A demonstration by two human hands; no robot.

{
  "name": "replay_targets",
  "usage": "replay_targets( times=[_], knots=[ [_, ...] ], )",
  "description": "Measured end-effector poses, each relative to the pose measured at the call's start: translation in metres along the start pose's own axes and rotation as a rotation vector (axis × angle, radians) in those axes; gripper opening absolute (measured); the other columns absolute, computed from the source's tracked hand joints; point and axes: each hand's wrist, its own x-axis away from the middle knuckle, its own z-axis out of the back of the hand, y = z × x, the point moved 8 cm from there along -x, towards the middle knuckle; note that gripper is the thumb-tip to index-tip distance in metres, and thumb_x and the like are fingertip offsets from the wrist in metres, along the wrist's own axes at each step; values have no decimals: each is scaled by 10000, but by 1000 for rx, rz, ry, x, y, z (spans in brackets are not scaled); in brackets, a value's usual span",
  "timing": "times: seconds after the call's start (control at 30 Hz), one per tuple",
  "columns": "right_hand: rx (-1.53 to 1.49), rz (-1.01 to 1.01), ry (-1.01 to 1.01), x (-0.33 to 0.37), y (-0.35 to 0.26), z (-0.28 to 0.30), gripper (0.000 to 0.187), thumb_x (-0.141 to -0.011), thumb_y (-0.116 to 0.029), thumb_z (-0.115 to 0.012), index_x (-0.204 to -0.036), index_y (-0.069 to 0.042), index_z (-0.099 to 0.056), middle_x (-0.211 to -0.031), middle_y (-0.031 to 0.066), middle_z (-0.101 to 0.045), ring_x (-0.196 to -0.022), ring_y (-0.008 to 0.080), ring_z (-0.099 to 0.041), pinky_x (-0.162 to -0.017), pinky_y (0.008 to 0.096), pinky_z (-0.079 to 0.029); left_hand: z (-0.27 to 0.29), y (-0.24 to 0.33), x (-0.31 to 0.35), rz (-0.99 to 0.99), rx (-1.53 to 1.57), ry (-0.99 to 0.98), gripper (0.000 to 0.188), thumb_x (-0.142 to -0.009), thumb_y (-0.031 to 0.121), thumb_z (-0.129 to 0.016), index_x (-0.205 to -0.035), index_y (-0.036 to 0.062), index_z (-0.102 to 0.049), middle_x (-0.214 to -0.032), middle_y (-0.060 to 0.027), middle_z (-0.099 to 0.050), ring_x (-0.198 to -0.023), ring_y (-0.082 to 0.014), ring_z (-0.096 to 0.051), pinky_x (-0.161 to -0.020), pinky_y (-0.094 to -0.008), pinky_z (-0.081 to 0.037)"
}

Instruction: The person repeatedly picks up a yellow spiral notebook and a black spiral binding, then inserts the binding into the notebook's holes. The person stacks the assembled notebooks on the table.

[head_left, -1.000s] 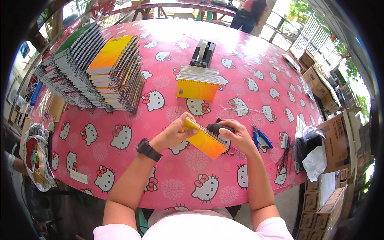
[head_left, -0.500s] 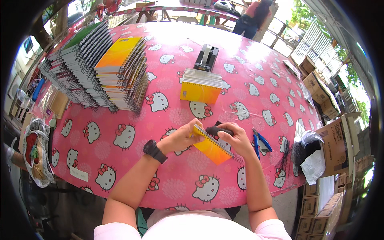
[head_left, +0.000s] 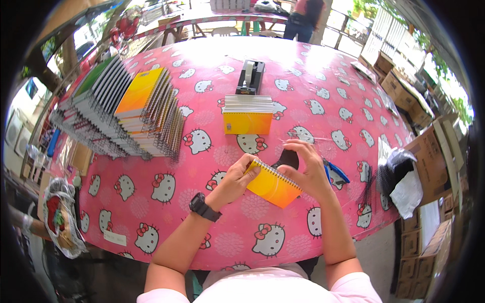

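Observation:
A small yellow-orange spiral notebook (head_left: 275,187) is tilted above the table, its wire coil along the upper right edge. My left hand (head_left: 237,179), with a black watch on the wrist, pinches its upper left corner, thumb on the cover. Beside the coil, my right hand (head_left: 308,169) has its fingers and thumb spread apart, the thumb near the wire. In that gap shows a dark, curved object (head_left: 289,158), partly hidden by the notebook and hand; its kind is unclear. Blue-handled pliers (head_left: 336,173) lie just right of this hand.
Ahead stands a block of yellow notebooks (head_left: 247,122), with a black tape dispenser (head_left: 251,77) behind. Tall stacks of spiral notebooks (head_left: 144,98) rise at left. Loose black coils (head_left: 368,194) and a cardboard box (head_left: 427,161) are at right. A person (head_left: 303,20) stands far back.
My right hand's fingers have spread from around the dark object, which now shows between them and the thumb. The notebook stays in my left hand, turned slightly. The whole view has shifted a little.

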Motion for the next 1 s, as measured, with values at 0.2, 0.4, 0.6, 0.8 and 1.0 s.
replay_targets(
  times=[0.2, 0.4, 0.6, 0.8, 1.0],
  knots=[
    [-148, 8, -3, 12, -12, -15, 330, -809, -133, -704, -1104, -30, -597, -984, 98, -588, -834, 209, -609, -717, 305, -501, -10, 21, 4, 57, 190, 133, 170, -944, 129, -581, -1057, 5, -551, -896, 5, -570, -784, -44, -517, -685, -183, -435],
    [-335, 71, 121, 11, -29, -1, 219, -845, -133, -659, -1027, -30, -598, -864, 109, -567, -823, 258, -600, -696, 356, -490, -10, 37, 2, -32, 224, 202, 155, -905, 37, -613, -1047, 0, -565, -914, -14, -599, -826, -56, -553, -723, -187, -457],
    [-446, 39, 119, 15, -23, 5, 230, -859, -208, -680, -971, -28, -590, -819, 85, -539, -721, 183, -559, -624, 305, -463, -23, 54, 3, -50, 166, 179, 117, -882, 10, -627, -993, -12, -595, -916, -43, -625, -812, -65, -580, -712, -199, -475],
    [-400, 48, 98, 14, -27, 10, 259, -849, -231, -698, -906, -17, -564, -770, 72, -510, -654, 156, -511, -576, 279, -426, -32, 65, 5, -62, 182, 135, 100, -875, -22, -623, -974, -11, -612, -907, -30, -627, -800, -58, -577, -701, -187, -476],
    [-382, 98, 64, 15, -33, 10, 145, -897, -136, -612, -912, -2, -561, -814, 117, -556, -684, 271, -553, -610, 332, -449, -28, 58, 3, -51, 87, 140, 107, -873, -2, -640, -959, 14, -578, -906, -5, -603, -806, -48, -562, -714, -184, -474]
  ],
)
